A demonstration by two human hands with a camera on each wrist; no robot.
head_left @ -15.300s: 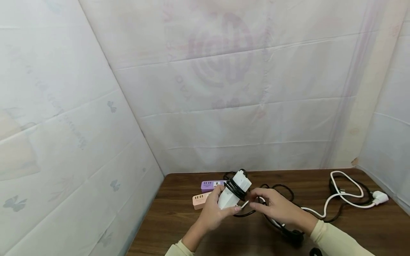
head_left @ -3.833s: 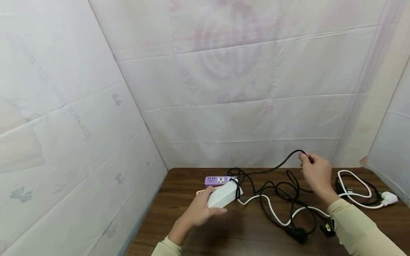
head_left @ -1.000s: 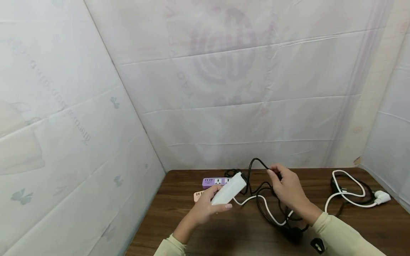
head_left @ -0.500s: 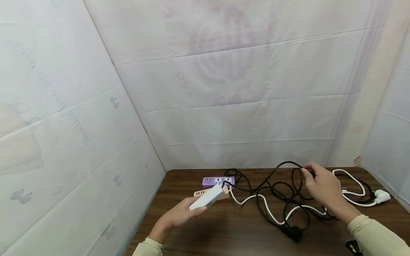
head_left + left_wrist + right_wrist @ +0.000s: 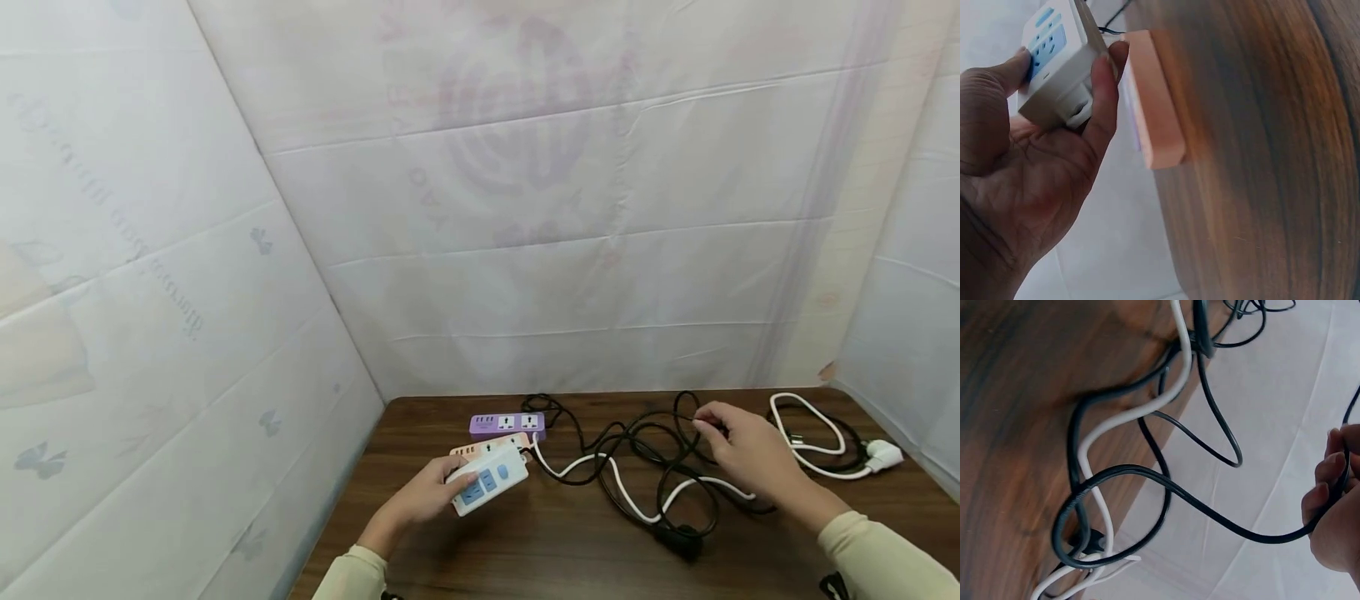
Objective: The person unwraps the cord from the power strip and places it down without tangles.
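Note:
My left hand (image 5: 420, 498) grips a white power strip (image 5: 487, 484) with blue sockets, face up just above the wooden table (image 5: 525, 558). In the left wrist view the fingers (image 5: 1100, 94) curl round the white power strip (image 5: 1060, 56), beside a peach power strip (image 5: 1154, 106). My right hand (image 5: 738, 446) pinches a thin black cable (image 5: 675, 412) above a tangle of black and white cords (image 5: 645, 483). In the right wrist view the fingertips (image 5: 1329, 481) close on the black cable (image 5: 1210, 506).
A purple power strip (image 5: 506, 425) lies at the back, the peach power strip (image 5: 480, 447) just before it. A white cord with a white plug (image 5: 881, 454) coils at the far right. A black plug (image 5: 678, 537) lies near the front. White sheeting walls the table on three sides.
My left hand has turned the white strip socket-side up and lowered it toward the table. My right hand has dropped lower with the black cable.

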